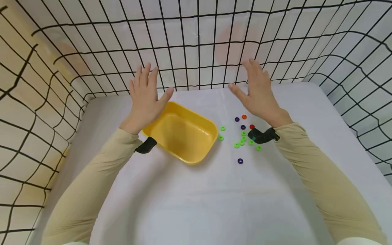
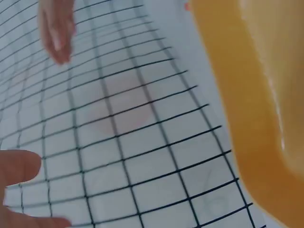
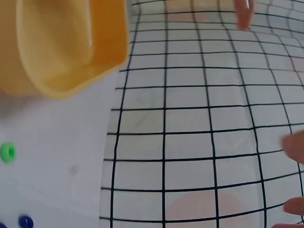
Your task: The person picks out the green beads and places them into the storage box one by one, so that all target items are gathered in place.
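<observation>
Two bare hands are raised with fingers straight and thumbs splayed, neither grasping anything. The left hand (image 1: 145,98) covers the far-left end of a yellow tub (image 1: 183,132) in the head view — whether skin meets rim I cannot tell — and is clearly the nearer hand to it. From that hand, the tub lies to the right and toward the person, its long axis slanting from far left to near right across the tabletop (image 1: 196,204). The right hand (image 1: 259,93) is well apart from the tub but is the nearer one to the small rings: they lie back toward the person and mostly left of its wrist. Next to the black strap (image 1: 262,136) is a red ring (image 1: 252,127), with an orange ring (image 1: 244,116) farther off. Green rings (image 1: 243,138) and dark rings (image 1: 243,127) are scattered nearby — two green ones just beside the tub's right end.
</observation>
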Demonstrator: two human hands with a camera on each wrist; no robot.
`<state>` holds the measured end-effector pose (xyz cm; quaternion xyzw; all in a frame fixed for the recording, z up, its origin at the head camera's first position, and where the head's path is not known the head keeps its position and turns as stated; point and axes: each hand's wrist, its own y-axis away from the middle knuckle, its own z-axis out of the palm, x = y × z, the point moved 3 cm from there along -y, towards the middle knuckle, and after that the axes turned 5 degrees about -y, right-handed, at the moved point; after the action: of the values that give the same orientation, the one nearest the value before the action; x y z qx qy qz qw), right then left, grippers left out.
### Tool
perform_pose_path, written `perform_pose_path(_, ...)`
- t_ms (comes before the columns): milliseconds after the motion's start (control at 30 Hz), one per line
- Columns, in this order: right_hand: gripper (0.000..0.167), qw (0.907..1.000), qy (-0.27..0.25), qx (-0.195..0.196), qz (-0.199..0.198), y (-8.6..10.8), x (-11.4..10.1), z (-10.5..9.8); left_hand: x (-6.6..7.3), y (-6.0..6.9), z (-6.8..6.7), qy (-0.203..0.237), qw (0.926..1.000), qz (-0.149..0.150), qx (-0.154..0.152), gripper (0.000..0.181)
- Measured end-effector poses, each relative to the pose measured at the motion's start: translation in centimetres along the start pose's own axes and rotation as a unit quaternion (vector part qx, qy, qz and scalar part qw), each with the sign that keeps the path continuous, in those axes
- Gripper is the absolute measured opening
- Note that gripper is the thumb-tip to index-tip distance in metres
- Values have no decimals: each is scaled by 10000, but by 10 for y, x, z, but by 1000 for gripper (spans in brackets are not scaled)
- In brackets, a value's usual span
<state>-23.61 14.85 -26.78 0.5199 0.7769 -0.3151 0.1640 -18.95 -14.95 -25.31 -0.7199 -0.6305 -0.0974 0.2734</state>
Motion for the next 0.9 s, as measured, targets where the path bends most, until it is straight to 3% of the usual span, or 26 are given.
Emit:
perform_pose_path(33,63,9978,-485,447,16,1,1,-4,-3,4,-6,640,9973,-35,366,54)
perform_pose_path(67,50,9906,-1020,910,25,2,3,-7,-7,8,-13,1355,9877,-39,779,39)
perform_pose_path(100,36,9784,-1559,1359,35,5,6,-11,-12,14,-20,2100,9702,6,1208,24)
perform_pose_path(133,24,9623,-2070,1765,57,8,9,-15,-18,21,-26,2849,9452,61,1593,16)
perform_pose_path(200,8,9214,-3086,2360,135,15,18,-20,-34,36,-34,4110,8853,17,2176,29)
perform_pose_path(233,8,9028,-3460,2545,195,21,24,-23,-43,42,-34,4542,8599,24,2328,34)
perform_pose_path(267,10,8877,-3743,2674,206,26,30,-24,-53,49,-32,4791,8443,-72,2399,36)
perform_pose_path(333,12,8641,-4143,2840,317,40,44,-24,-73,59,-21,5044,8295,-465,2353,39)
perform_pose_path(367,12,8549,-4281,2903,388,47,51,-23,-84,62,-13,5062,8283,-708,2296,40)
perform_pose_path(400,12,8532,-4282,2936,498,54,59,-21,-94,64,-4,5043,8294,-950,2206,41)
perform_pose_path(467,12,8452,-4387,2978,669,68,72,-16,-113,66,15,4925,8366,-1370,1968,40)
perform_pose_path(567,11,8380,-4500,2967,847,84,88,-8,-133,63,43,4607,8603,-1697,1374,32)
perform_pose_path(667,10,8337,-4571,2962,908,95,99,-3,-144,57,65,4454,8773,-1699,557,16)
perform_pose_path(733,10,8317,-4598,2972,927,100,104,-1,-148,51,77,4549,8763,-1585,2,16)
perform_pose_path(833,10,8318,-4588,2982,927,105,109,-1,-151,42,89,4784,8629,-1473,-700,33)
perform_pose_path(900,10,8275,-4642,3010,952,109,112,-3,-153,37,94,4828,8580,-1392,-1069,43)
